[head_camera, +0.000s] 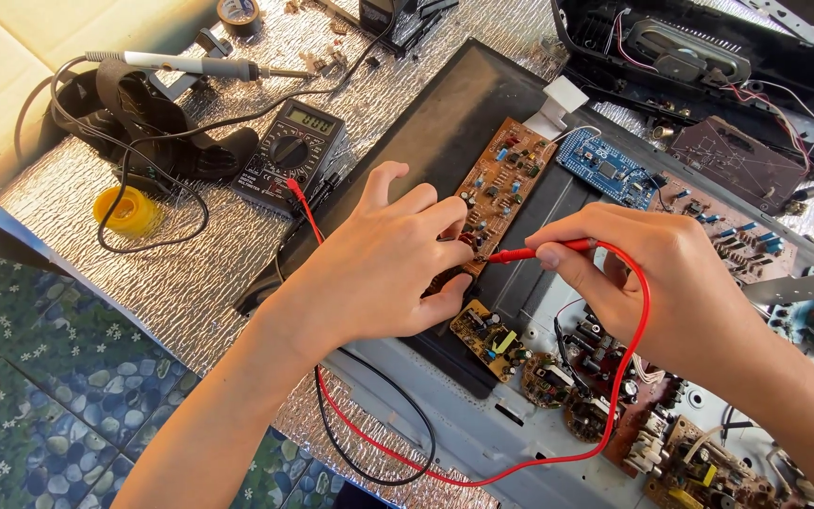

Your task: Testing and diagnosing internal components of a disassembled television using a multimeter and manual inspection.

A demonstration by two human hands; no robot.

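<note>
We hold the slim red probe with its red lead (544,252) pinched in our right hand (657,273), its tip touching the near end of the long brown circuit board studded with small components (499,184), which lies on the dark flat panel (445,123) on the foil-covered surface (190,273). Our left hand (398,259) curls over that board's end, fingers half closed, pressing something we cannot see. The tip could slide and bridge neighbouring solder points, since the board rests loose. The looping red lead could snag the small round boards (548,377) below, and the black digital multimeter (292,143) sits well apart, so reading it pulls our eyes away.
</note>
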